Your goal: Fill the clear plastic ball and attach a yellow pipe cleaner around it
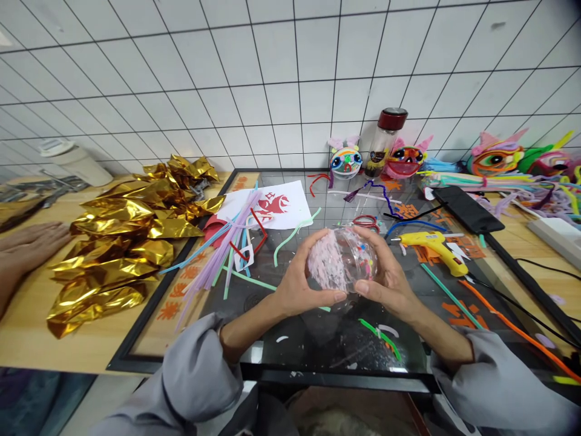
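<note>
Both hands are clamped on this clear ball [340, 264] — left hand [303, 280] around the pink fuzzy half, right hand [391, 281] on the see-through side where colored bits [365, 261] show. From where I'm standing it's over the dark glass board [313, 348], yellow glue gun [432, 246] to the right, pipe cleaners [227, 241] left.
</note>
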A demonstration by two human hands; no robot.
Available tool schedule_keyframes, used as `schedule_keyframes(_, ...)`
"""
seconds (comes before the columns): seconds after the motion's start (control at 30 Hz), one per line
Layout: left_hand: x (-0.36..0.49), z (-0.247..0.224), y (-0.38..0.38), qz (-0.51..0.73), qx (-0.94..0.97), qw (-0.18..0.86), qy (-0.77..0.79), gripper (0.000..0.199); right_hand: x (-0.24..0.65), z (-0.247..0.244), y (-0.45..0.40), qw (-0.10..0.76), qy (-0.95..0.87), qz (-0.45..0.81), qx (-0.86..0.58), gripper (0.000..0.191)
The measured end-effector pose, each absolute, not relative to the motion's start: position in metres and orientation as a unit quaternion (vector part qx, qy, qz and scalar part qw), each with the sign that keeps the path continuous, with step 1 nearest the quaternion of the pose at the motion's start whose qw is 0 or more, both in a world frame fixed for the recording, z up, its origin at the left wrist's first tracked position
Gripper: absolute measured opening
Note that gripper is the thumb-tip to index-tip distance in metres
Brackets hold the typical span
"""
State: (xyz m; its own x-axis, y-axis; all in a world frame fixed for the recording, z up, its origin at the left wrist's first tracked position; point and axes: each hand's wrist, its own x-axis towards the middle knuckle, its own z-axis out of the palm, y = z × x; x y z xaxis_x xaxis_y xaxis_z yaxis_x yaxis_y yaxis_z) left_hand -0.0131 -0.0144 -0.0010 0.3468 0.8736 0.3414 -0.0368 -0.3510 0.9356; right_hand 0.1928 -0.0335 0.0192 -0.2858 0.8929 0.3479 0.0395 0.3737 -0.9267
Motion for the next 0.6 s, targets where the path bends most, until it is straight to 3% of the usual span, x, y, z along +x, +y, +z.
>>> schedule_keyframes(0.2, -0.013, -0.004, -0.012, 0.483, 0.681, 0.454, 0.313, 0.093, 0.193, 0.019, -0.030, 0.490, -0.684, 0.395, -0.369, 0.070)
schedule_keyframes(0.3, -0.014, -0.006, -0.009, 0.501, 0.712, 0.380, 0.312, 0.094, 0.196, 0.014, -0.021, 0.493, -0.668, 0.364, -0.422, 0.066)
schedule_keyframes(0.5, -0.015, -0.004, -0.004, 0.524, 0.775, 0.204, 0.289, 0.090, 0.204, 0.003, -0.012, 0.323, -0.781, 0.266, -0.465, 0.069)
schedule_keyframes(0.6, -0.015, -0.003, -0.002, 0.516, 0.793, 0.166, 0.279, 0.088, 0.205, 0.008, -0.016, 0.300, -0.802, 0.250, -0.453, 0.073)
